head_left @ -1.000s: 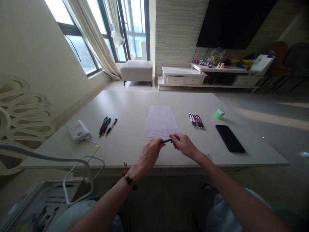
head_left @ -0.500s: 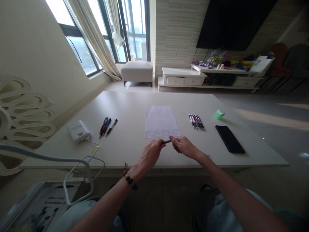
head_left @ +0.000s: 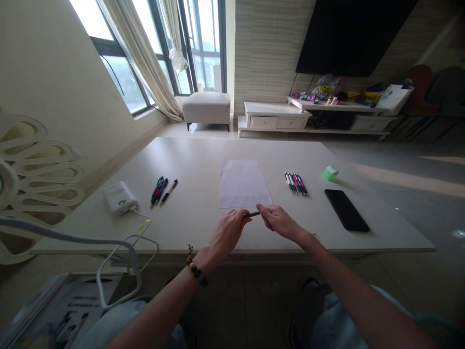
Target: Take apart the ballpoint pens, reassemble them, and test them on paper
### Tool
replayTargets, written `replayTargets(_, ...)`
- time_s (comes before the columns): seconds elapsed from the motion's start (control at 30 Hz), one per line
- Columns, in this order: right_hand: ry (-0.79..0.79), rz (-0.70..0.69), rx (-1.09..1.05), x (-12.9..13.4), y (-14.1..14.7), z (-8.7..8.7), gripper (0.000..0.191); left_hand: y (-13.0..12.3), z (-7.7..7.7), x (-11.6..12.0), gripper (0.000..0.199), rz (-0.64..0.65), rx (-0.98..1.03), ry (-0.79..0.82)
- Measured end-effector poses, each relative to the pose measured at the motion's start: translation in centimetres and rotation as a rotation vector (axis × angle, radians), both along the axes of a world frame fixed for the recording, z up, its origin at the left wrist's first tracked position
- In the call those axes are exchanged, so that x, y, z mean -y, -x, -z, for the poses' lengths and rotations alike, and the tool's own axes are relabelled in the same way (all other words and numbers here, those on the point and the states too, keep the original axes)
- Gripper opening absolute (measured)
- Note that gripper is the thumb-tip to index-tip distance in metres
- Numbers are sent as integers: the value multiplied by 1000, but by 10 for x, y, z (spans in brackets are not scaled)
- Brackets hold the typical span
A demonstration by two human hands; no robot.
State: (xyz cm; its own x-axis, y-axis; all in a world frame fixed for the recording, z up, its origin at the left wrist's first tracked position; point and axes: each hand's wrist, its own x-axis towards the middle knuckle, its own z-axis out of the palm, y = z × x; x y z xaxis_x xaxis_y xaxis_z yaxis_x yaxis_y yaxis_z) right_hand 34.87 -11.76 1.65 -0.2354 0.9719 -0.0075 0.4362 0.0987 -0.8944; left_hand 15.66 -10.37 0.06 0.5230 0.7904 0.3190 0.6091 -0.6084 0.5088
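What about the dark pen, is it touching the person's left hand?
Touching: in the head view, the dark pen runs in among the fingertips of the left hand, which pinch its end.

The counter (head_left: 189,165) is smooth, matt and pale. On it, the sheet of paper (head_left: 241,184) looks thin and dull. The black pen (head_left: 253,214) at 6 o'clock from the sheet has a smooth plastic barrel with a slight sheen. The pens (head_left: 297,184) at 3 o'clock show glossy plastic barrels with bright metal tips. Further toward 3 o'clock, the phone (head_left: 347,210) has a glossy black glass face. The white charger (head_left: 119,198) at 9 o'clock is smooth plastic. The bead bracelet (head_left: 198,274) at 7 o'clock is polished and dark. The curtain (head_left: 140,53) at 11 o'clock is soft, pale cloth.
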Motion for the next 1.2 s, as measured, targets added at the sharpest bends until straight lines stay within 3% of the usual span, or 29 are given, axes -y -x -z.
replayTargets(0.6,-41,1,-5,3,2,-6,44,-1,-4,2,13,19,41,19)
replayTargets(0.73,-20,9,-22,4,3,-6,52,-1,-5,2,13,18,39,22)
replayTargets(0.87,-52,13,-35,3,4,-5,45,-1,-4,2,13,23,49,24)
replayTargets(0.97,-42,49,-19,3,4,-5,53,-1,-5,2,14,23,41,19)
replayTargets(1.2,-86,-3,-21,4,4,-8,47,0,-6,2,15,30,46,5)
